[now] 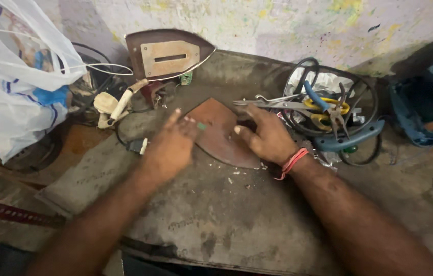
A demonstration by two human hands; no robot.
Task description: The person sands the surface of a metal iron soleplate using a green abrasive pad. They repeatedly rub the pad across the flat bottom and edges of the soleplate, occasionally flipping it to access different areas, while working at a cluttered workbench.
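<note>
One brown, teardrop-shaped iron soleplate (pixel 221 134) flat on the grey bench (pixel 237 214), near the middle. Pointed tip toward the far side and slightly left, at about the top of the plate; broad rounded heel toward the near right. Long axis running from far left to near right.

Two hands on the soleplate. Left hand (pixel 173 145) at the left edge, palm down, fingers (pixel 174 116) extended and loosely spread over the plate, not clenched; a small green piece (pixel 201 125) just beside the fingertips. Right hand (pixel 265 137) at the right edge, fingers (pixel 241 132) curled inward and pressing on the plate surface, grasping nothing separate as far as visible. One red thread band (pixel 292 162) around the right wrist.

One second iron body (pixel 168 53) standing tilted against the wall beyond, sole side showing, with one pale rectangular metal plate on it, tip pointing right. One cream-coloured handle part (pixel 119 105) below it, to the left. One white plastic bag (pixel 14 76) at far left.

To the right, one coil of black cable (pixel 365 97) holding tools: one pair of yellow-handled pliers (pixel 329 110), one blue-handled tool (pixel 314 95), one pair of metal tweezers or scissors (pixel 272 102), exact kind unclear. One blue housing (pixel 426 112) at far right.
</note>
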